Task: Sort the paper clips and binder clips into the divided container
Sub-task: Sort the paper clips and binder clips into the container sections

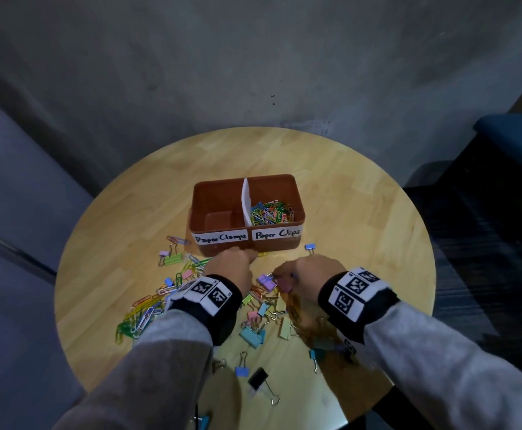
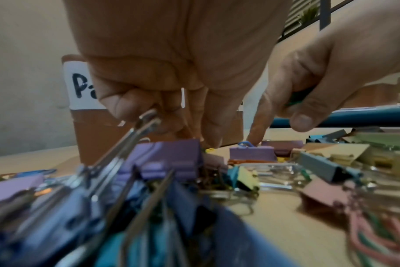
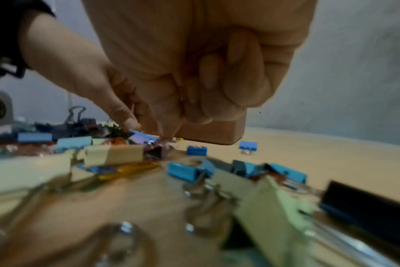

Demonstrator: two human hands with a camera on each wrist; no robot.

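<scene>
While both hands are working low over the round worktop (image 1: 362, 193), the left hand (image 1: 233, 265) is reaching to the foot of the brown container (image 1: 247, 187), fingers curled, pinching a yellow paper clip (image 1: 262, 254) there. The right hand (image 1: 308, 274), just beside it, is clenching something green in its palm, index finger pointing down by a purple binder clip (image 1: 266, 282). Loose binder clips (image 1: 253, 335) and paper clips (image 1: 138, 315) are lying under and behind both wrists. Ahead of the hands, sorted paper clips are filling the container's right compartment.
</scene>
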